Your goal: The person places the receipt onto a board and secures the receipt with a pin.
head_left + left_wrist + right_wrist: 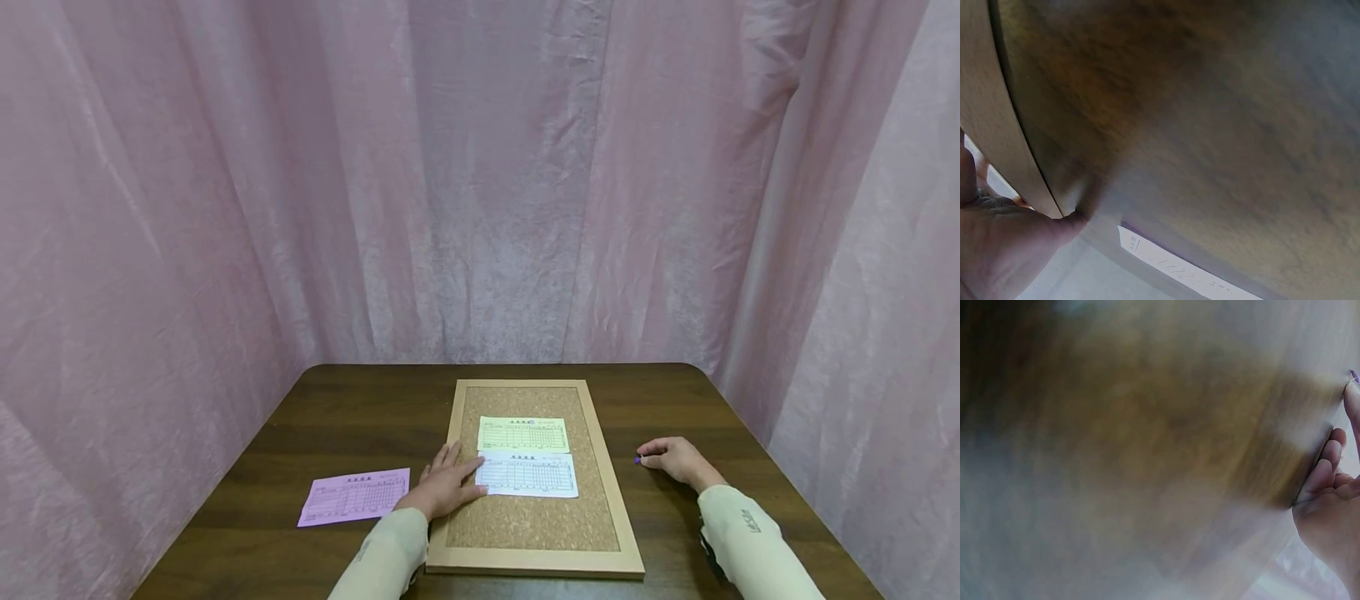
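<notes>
a person's left hand (pixel 442 486), fingers spread, rests across the left side of a wood-framed corkboard (pixel 532 527) on a dark wooden counter (pixel 300 433), thumb and a finger touching the left edge of a white printed slip (pixel 528 475). the slip lies flat on the cork, just on the near side of a pale green slip (pixel 523 434) — whether the two overlap cannot be told. to the right of the board, the right hand (pixel 678 461) pinches a small purple piece (pixel 637 460) between thumb and fingertip, its shape too small to make out. a pink slip (pixel 356 497) lies askew on the counter at left, well apart from the green one — pink curtains (pixel 510 183) hang along the far side.
</notes>
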The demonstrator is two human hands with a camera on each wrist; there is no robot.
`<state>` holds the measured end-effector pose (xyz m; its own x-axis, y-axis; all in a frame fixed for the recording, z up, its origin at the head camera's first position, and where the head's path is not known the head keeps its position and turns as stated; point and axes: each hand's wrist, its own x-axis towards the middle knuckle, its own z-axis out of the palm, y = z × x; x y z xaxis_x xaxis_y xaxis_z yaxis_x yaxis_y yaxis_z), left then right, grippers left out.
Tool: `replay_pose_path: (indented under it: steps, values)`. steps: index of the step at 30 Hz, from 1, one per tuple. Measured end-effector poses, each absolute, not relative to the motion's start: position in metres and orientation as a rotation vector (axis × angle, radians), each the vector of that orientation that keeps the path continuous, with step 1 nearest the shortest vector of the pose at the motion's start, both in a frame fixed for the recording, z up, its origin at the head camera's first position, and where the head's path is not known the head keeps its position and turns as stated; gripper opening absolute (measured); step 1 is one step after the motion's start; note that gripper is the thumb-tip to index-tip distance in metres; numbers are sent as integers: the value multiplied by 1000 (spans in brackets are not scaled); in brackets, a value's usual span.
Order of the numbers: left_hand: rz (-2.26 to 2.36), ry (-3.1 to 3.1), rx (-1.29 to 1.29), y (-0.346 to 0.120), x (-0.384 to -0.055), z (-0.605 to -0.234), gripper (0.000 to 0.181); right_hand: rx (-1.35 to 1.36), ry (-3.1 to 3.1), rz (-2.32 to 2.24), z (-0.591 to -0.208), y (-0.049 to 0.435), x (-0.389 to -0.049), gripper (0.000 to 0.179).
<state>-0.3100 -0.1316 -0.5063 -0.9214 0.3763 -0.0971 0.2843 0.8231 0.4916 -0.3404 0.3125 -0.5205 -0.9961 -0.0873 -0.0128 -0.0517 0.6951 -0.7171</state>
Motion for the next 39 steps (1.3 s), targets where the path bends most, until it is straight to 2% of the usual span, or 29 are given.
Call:
replay_pose_path:
  steps: [15, 25, 39]
  values:
    - [716, 2810, 516, -134, -308, -505, 60, -74, 2857, -1188, -521, 311, -336, 12]
    - [726, 2808, 529, -132, -307, -500, 59, -31, 2854, -1220, -518, 315, -330, 22]
    - [700, 2814, 493, -131, -310, -505, 60, 25, 2896, -1283, -521, 317, -328, 23]
